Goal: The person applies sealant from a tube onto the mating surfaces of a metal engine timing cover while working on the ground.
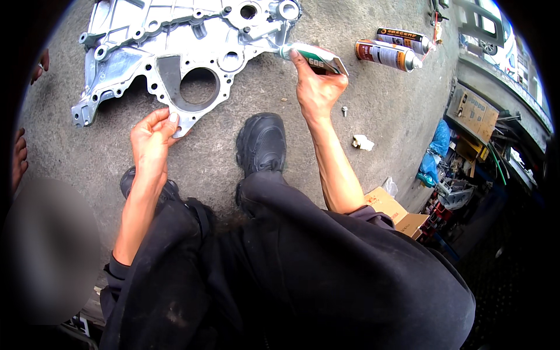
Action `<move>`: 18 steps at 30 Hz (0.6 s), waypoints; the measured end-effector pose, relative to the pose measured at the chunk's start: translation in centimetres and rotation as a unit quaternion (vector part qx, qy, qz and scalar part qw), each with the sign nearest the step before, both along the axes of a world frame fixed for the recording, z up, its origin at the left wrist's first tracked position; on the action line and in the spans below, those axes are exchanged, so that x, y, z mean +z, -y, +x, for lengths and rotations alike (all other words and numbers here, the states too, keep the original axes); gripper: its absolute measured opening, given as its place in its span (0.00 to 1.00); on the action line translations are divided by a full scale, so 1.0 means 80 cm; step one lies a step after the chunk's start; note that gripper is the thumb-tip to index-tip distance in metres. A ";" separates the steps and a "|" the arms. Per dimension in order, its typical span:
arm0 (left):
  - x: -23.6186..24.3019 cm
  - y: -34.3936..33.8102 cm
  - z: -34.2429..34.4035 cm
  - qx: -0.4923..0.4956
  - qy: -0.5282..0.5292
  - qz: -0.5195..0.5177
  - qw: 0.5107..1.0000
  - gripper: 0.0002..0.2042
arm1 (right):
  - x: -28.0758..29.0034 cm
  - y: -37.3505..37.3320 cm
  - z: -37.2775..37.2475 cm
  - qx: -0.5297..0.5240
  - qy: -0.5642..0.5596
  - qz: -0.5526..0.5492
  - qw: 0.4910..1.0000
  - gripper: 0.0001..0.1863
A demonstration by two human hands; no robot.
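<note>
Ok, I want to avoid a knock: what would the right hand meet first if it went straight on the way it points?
Probably the casting, near its right edge; the tube in the right hand may touch first. Depth is unclear, so they might pass over it.

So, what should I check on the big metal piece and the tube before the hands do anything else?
1. Left hand gripping the metal piece: ok, it pinches the lower corner.
2. Right hand holding the tube: ok, thumb on top.
3. Tube tip touching the metal: cannot tell, but it is close to the edge.
4. Spray cans away from the metal: ok, both lie apart from it.
5. Ground free of loose bits: not ok, a bolt and a crumpled white scrap lie there.
</note>
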State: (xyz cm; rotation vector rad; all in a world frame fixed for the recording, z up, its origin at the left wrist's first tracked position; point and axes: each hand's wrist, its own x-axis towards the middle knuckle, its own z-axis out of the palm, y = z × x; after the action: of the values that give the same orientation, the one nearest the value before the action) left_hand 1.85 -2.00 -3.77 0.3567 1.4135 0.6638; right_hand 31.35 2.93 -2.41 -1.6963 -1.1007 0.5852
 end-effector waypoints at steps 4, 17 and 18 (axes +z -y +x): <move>0.003 -0.001 0.002 0.006 -0.002 0.000 1.000 0.11 | -0.003 -0.001 -0.003 0.009 -0.003 0.015 1.000 0.11; 0.004 -0.003 0.001 -0.028 -0.013 -0.003 1.000 0.12 | -0.004 -0.007 -0.015 0.046 0.016 0.023 0.999 0.11; 0.004 -0.003 0.000 -0.029 -0.013 -0.003 0.999 0.12 | -0.002 -0.007 -0.017 0.047 0.019 0.015 0.999 0.11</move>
State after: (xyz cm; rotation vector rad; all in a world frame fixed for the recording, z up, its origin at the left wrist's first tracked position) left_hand 1.87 -1.74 -3.43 0.4007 1.4243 0.6091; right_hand 30.01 3.48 -2.55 -1.6438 -1.2152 0.5946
